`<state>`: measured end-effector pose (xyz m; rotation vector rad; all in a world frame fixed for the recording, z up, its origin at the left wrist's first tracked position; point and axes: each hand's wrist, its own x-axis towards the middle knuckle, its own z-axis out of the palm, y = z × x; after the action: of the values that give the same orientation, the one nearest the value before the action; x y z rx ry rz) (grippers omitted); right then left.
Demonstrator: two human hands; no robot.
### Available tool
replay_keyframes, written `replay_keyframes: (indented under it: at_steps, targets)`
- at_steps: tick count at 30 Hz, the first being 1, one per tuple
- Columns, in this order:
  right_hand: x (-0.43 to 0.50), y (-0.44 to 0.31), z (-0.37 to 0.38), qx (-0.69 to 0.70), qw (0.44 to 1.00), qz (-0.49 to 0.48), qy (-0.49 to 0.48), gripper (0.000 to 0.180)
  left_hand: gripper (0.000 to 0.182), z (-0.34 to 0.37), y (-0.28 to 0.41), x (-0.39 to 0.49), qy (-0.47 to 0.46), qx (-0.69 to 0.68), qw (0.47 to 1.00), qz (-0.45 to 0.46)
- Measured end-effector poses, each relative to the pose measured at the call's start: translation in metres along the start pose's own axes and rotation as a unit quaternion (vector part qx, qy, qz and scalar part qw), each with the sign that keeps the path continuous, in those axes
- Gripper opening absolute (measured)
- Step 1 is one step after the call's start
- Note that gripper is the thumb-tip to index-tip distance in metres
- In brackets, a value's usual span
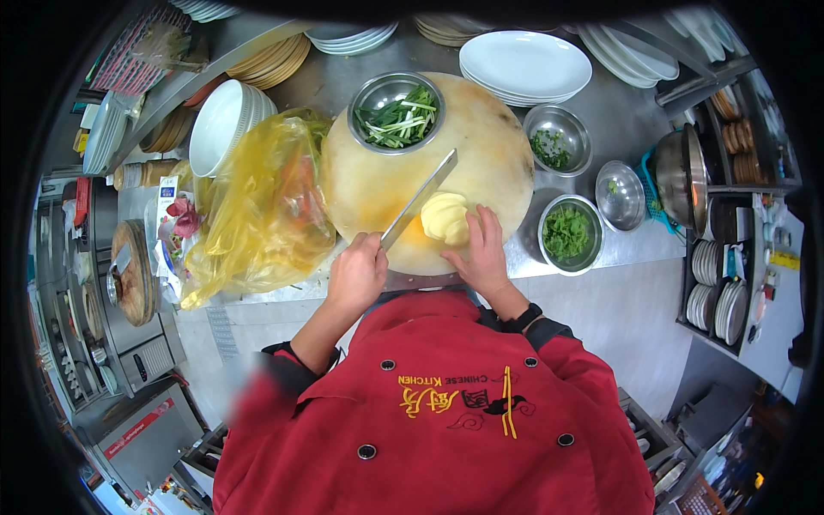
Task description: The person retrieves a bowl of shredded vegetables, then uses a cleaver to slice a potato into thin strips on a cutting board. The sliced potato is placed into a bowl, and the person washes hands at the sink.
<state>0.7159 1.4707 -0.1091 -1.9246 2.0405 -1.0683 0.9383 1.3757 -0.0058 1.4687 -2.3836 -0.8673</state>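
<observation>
My left hand [356, 273] grips the handle of a cleaver [418, 201], its blade slanting up and right over a round cutting board [499, 148]. Just right of the blade lies a mound of pale yellow slices [444, 219], which look like peeled potato. My right hand [484, 251], palm down, touches the mound's right side with its fingertips. The thumb is spread apart, below the slices. On the board's far part stands a steel bowl [441, 119] of cut green stalks [399, 119], perhaps scallion or garlic greens. An orange stain marks the board near the blade.
A yellow plastic bag [257, 212] with vegetables inside lies left of the board. To the right stand steel bowls with chopped greens [552, 148], leafy herbs [566, 233] and a small green scrap [611, 187]. White oval plates [524, 64] and white bowls [225, 129] are stacked behind.
</observation>
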Motion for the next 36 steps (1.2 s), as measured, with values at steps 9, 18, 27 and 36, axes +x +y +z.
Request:
replay_keyframes:
  at_steps: [9, 18, 27, 36]
  targets:
    - [0.032, -0.011, 0.034, -0.080, 0.994, -0.009, -0.077, 0.089, 0.014, 0.029, -0.031, -0.006, -0.034, 0.086, 0.996, -0.019]
    - [0.039, -0.018, 0.027, -0.089, 0.992, -0.022, -0.087, 0.082, 0.012, 0.020, -0.047, -0.020, -0.013, 0.040, 0.999, -0.013]
    - [0.050, -0.020, 0.038, -0.133, 0.983, -0.042, -0.118, 0.067, 0.014, 0.021, -0.052, -0.018, -0.045, 0.053, 0.997, -0.044]
    - [0.055, -0.004, 0.005, -0.033, 0.981, -0.162, -0.104, 0.050, 0.012, 0.011, -0.048, -0.014, -0.025, 0.091, 0.996, 0.003]
